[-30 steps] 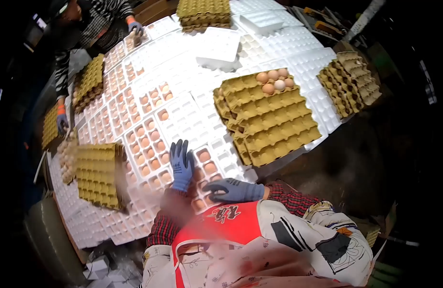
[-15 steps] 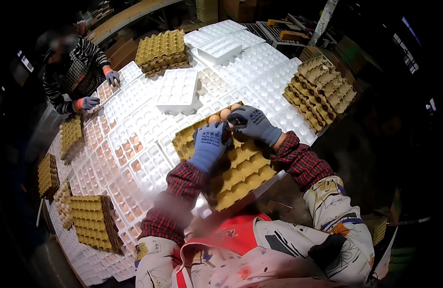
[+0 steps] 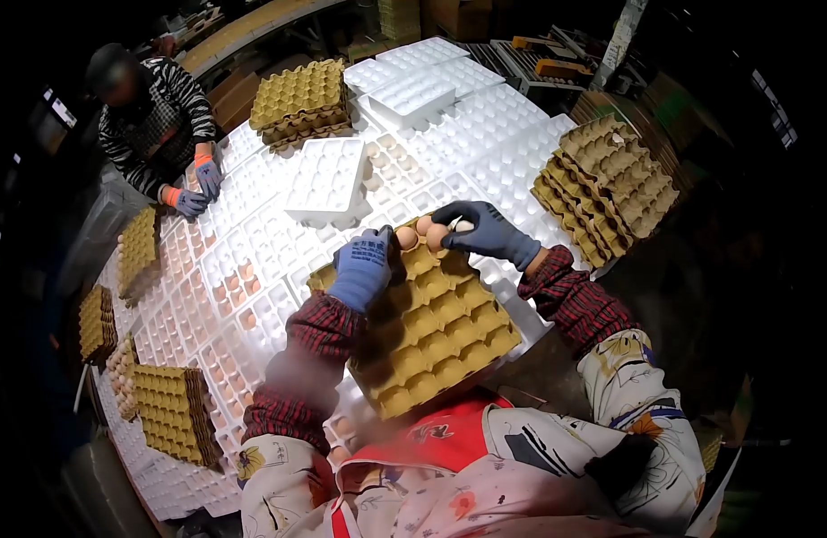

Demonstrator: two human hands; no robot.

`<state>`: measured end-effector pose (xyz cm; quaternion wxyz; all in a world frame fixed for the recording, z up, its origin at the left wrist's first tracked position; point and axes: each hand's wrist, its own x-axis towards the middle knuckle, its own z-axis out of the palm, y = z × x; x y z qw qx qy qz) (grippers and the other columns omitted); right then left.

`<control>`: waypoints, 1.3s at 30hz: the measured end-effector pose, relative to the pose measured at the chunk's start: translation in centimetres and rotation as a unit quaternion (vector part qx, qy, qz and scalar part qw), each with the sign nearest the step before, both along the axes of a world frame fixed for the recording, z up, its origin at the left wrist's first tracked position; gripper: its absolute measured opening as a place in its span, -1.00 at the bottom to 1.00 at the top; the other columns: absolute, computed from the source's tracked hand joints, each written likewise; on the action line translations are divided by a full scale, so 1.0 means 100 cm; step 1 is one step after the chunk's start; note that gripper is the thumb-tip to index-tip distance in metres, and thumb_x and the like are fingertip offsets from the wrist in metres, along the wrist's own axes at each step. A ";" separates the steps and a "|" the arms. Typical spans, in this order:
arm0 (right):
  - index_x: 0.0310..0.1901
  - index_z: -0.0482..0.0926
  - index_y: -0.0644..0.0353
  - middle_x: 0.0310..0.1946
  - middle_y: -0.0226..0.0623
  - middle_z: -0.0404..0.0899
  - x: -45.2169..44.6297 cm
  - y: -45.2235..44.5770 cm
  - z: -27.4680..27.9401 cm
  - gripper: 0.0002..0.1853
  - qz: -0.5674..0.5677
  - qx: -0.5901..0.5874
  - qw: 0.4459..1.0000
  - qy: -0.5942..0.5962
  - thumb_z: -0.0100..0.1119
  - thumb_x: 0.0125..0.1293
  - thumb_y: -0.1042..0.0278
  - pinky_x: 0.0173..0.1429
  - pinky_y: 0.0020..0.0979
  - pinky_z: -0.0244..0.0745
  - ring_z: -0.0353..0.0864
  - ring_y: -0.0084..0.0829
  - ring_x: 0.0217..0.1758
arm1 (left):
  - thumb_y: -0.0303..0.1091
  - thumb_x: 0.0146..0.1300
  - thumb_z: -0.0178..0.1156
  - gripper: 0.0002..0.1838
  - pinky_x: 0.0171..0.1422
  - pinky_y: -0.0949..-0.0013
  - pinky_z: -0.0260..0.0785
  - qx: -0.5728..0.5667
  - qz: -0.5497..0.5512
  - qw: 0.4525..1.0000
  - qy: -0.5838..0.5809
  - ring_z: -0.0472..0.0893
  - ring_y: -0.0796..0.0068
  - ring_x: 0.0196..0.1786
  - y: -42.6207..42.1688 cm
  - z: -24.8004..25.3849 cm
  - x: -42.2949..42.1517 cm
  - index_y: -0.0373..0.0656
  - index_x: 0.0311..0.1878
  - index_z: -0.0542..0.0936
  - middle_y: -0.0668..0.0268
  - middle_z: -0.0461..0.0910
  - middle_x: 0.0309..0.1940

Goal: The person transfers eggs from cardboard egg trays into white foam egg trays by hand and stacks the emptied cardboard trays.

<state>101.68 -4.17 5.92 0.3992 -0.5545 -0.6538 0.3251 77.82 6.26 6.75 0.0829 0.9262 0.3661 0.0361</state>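
Note:
A stack of yellow egg trays [image 3: 431, 323] lies in front of me, with several eggs [image 3: 423, 229] at its far edge. My right hand [image 3: 485, 235], in a blue-grey glove, has its fingers curled round a pale egg [image 3: 463, 228] at that edge, beside the brown ones. My left hand [image 3: 363, 267], in a blue glove, is at the stack's far left corner next to the eggs. Its fingers are bent, and whatever is under the fingertips is hidden. White foam trays [image 3: 274, 309] spread beneath and around the stack, some with brown eggs in them.
An upturned-looking white foam tray [image 3: 325, 177] rests beyond the stack. More egg-tray stacks stand at the back [image 3: 298, 97], right [image 3: 606, 184] and left [image 3: 173, 408]. Across the table at the upper left, a person [image 3: 158, 134] in gloves has both hands over the foam trays.
My hands have gone from the foam trays at the front to the eggs on the yellow stack. The view has shifted. The other person's hands have come closer together.

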 end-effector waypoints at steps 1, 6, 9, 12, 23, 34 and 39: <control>0.28 0.49 0.13 0.08 -0.40 0.58 0.001 -0.009 0.030 -0.46 -0.057 -0.147 0.960 0.229 0.33 0.25 0.35 -0.09 -0.45 0.61 0.63 -0.54 -0.02 | -0.09 0.17 0.32 -0.54 0.05 0.10 0.51 0.004 -0.004 0.999 0.044 0.66 0.01 -0.13 0.004 0.001 0.005 -0.03 0.13 0.62 0.08 0.66 -0.03; 0.19 0.57 0.05 0.16 -0.33 0.52 0.011 0.022 0.040 -0.52 0.000 -0.112 0.987 0.113 0.37 0.22 0.29 -0.05 -0.38 0.63 0.65 -0.39 0.02 | -0.17 0.28 0.23 -0.46 0.04 0.40 0.49 -0.418 0.035 0.802 -0.426 0.66 0.42 0.02 0.025 0.008 -0.029 -0.12 0.31 0.51 0.33 0.63 -0.05; 0.05 0.65 -0.03 0.23 -0.13 0.41 -0.013 0.047 0.008 -0.64 -0.037 0.008 0.900 -0.435 0.26 0.20 0.16 0.18 -0.17 0.50 0.59 -0.08 0.08 | -0.22 0.27 0.24 -0.48 0.06 0.38 0.48 -0.541 0.014 0.704 -0.460 0.61 0.43 0.13 0.028 0.034 -0.025 -0.12 0.30 0.50 0.30 0.59 0.03; -0.09 0.67 -0.01 0.10 -0.16 0.45 -0.031 0.052 0.015 -0.72 -0.027 -0.045 0.859 -0.510 0.23 0.23 0.10 0.11 -0.14 0.53 0.60 -0.07 0.01 | -0.18 0.23 0.27 -0.56 0.08 0.15 0.50 -0.123 -0.106 0.979 -0.127 0.65 0.22 0.02 0.030 0.024 0.014 -0.03 0.17 0.59 0.24 0.60 0.07; 0.27 0.48 0.18 0.18 -0.24 0.56 -0.092 -0.073 0.050 -0.56 -0.101 -0.106 0.837 0.527 0.18 0.44 0.21 0.07 -0.45 0.56 0.62 -0.30 0.17 | -0.14 0.07 0.51 -0.53 0.05 0.33 0.49 -0.149 0.028 0.881 -0.449 0.65 0.36 -0.15 0.002 0.029 -0.103 -0.23 -0.05 0.63 0.20 0.67 -0.17; 0.15 0.55 0.23 -0.04 0.04 0.61 -0.369 0.041 -0.019 -0.52 0.188 -0.171 0.941 -0.222 0.24 0.23 0.19 0.16 -0.21 0.49 0.61 -0.06 0.03 | -0.11 0.10 0.35 -0.64 0.00 0.07 0.51 -0.099 0.224 0.970 -0.007 0.60 0.12 -0.01 -0.035 -0.142 -0.363 -0.02 -0.07 0.59 0.24 0.52 0.00; 0.19 0.53 0.23 0.12 0.05 0.59 -0.406 0.093 -0.084 -0.52 0.179 -0.269 0.841 -0.433 0.09 0.26 0.21 0.28 -0.17 0.47 0.56 0.01 0.21 | -0.12 0.16 0.30 -0.55 0.17 0.12 0.49 -0.092 0.237 0.951 -0.178 0.58 0.15 0.15 -0.015 -0.151 -0.354 0.04 0.14 0.59 0.21 0.54 0.18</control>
